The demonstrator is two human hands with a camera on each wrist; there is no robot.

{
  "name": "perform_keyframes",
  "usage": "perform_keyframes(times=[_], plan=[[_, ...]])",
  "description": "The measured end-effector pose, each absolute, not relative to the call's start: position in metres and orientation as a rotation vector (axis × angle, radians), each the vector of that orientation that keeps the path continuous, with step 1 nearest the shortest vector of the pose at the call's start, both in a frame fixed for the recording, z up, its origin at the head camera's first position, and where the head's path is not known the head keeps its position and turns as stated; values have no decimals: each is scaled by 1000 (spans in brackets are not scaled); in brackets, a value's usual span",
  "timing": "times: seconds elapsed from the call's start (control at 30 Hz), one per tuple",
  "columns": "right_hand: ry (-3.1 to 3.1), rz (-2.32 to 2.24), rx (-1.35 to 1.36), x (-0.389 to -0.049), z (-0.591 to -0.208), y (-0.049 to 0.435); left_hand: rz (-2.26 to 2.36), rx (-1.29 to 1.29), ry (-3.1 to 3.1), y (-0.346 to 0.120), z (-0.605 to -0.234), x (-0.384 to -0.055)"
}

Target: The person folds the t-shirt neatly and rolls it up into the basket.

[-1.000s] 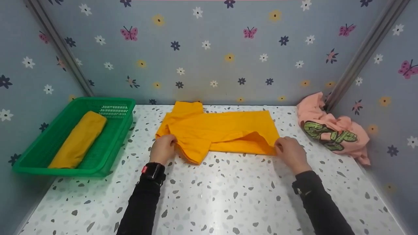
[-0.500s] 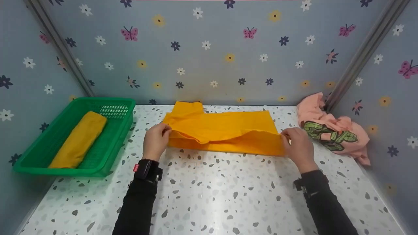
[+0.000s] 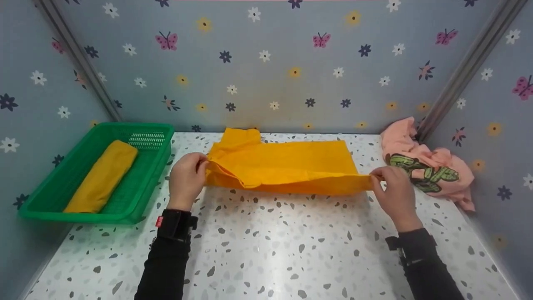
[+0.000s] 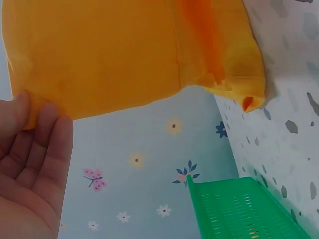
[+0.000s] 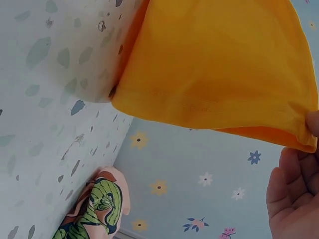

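An orange-yellow T-shirt (image 3: 287, 158) lies across the back of the speckled table, one sleeve (image 3: 241, 136) sticking out toward the wall. Its near edge is raised off the table between both hands. My left hand (image 3: 187, 179) pinches the left end of that edge between thumb and fingers. At the other end, my right hand (image 3: 395, 196) pinches the hem corner. In the left wrist view, the cloth hangs from the thumb and fingertips of the left hand (image 4: 35, 164). The right wrist view has the hem (image 5: 199, 107) stretched from the right hand (image 5: 299, 194).
On the left stands a green plastic basket (image 3: 145, 187) with a folded darker yellow cloth (image 3: 102, 177) in it. A crumpled pink garment with a green print (image 3: 449, 166) lies at the right wall. Flowered panels (image 3: 275, 62) enclose the table (image 3: 266, 241) behind and at both sides.
The near sleeve flap that hung toward me has been drawn up along the edge. Both hands have moved apart, the left one also farther back, and the near edge is now pulled straighter.
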State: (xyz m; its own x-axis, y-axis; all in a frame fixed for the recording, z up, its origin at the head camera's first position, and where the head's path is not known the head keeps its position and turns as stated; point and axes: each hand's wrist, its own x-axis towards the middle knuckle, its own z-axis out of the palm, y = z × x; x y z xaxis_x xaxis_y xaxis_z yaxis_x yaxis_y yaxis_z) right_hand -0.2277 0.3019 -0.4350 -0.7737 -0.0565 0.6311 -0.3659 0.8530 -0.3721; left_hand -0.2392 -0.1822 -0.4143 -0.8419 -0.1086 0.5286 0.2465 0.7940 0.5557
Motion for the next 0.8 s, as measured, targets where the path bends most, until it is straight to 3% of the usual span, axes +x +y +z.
perform_keyframes(times=[0.8], plan=[[-2185,668,544,-214,-429,311,-690,-368,-2075,-183,-375,-199]])
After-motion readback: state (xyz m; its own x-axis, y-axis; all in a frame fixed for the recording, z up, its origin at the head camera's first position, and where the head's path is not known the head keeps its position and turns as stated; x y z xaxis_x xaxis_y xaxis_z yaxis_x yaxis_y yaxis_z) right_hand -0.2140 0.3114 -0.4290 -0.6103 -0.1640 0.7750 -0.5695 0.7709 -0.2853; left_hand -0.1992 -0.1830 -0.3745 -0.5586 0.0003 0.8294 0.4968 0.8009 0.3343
